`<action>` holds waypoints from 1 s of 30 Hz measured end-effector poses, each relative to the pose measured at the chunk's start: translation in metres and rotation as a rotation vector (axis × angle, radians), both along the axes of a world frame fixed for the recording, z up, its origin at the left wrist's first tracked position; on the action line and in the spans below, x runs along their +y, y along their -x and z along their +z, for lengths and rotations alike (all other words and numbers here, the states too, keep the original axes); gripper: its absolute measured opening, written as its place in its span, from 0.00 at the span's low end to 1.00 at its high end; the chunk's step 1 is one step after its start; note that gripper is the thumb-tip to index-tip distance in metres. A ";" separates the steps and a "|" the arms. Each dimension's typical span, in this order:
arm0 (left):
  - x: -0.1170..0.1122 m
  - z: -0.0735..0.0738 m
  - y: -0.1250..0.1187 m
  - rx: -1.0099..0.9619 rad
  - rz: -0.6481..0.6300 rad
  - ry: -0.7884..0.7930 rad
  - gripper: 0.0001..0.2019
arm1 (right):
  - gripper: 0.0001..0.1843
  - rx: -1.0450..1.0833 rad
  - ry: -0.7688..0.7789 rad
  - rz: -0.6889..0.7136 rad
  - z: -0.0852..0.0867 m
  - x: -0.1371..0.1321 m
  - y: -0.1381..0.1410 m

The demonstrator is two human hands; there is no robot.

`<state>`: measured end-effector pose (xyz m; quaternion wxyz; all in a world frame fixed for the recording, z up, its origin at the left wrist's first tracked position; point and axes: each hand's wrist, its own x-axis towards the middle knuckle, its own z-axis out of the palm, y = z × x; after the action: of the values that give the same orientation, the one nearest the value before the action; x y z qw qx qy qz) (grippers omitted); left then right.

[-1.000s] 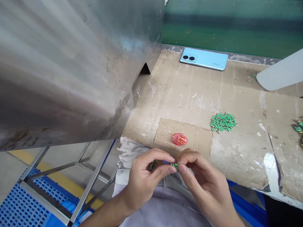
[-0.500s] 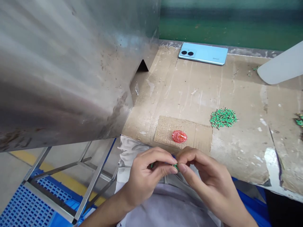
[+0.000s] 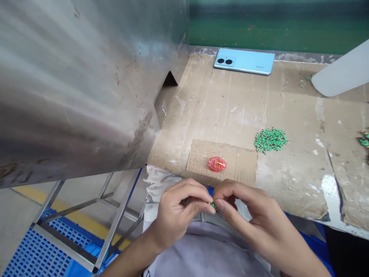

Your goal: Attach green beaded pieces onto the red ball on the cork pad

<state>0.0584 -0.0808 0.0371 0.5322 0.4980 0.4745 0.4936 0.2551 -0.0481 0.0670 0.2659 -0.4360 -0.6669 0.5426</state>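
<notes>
My left hand (image 3: 184, 209) is closed in a pinch on a small green piece (image 3: 213, 206), with a bit more green showing inside the curled fingers. Fingertips of my right hand (image 3: 245, 215) are pinched together at the same green piece, touching it; whether they hold a separate bit is hidden. Both hands are just off the table's front edge, above my lap. Beyond them a red, glossy oval piece (image 3: 217, 164) lies on a flat cardboard piece (image 3: 242, 161) speckled with grains. To its right is a heap of tiny green pieces with brownish ends (image 3: 271, 140).
A light blue phone (image 3: 248, 62) lies at the back of the cardboard-covered table (image 3: 230, 115). A white cylinder (image 3: 343, 73) leans in from the right, and more green pieces (image 3: 363, 139) lie at the right edge. A large metal panel (image 3: 86, 88) and a metal-framed stool (image 3: 115, 215) are at left.
The hands stay together at the green piece, with only slight finger shifts. The view has moved a little; the table things appear slightly higher and further left.
</notes>
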 end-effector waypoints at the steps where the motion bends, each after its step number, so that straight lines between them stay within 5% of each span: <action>1: 0.000 0.000 0.000 0.008 0.002 -0.006 0.07 | 0.09 -0.002 -0.003 0.005 0.000 0.000 0.000; 9: -0.001 -0.001 0.004 0.133 0.033 -0.142 0.10 | 0.06 0.014 -0.052 0.054 0.000 -0.001 -0.003; 16: 0.008 -0.001 0.001 0.206 0.017 -0.486 0.05 | 0.05 0.045 -0.078 0.102 0.003 0.001 -0.007; 30: 0.008 0.000 -0.001 0.272 0.021 -0.588 0.07 | 0.08 0.191 -0.132 0.147 -0.004 -0.001 -0.011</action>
<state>0.0592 -0.0724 0.0369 0.2923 0.6869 0.3836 0.5437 0.2658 -0.0496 0.0627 0.3158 -0.3140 -0.7031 0.5544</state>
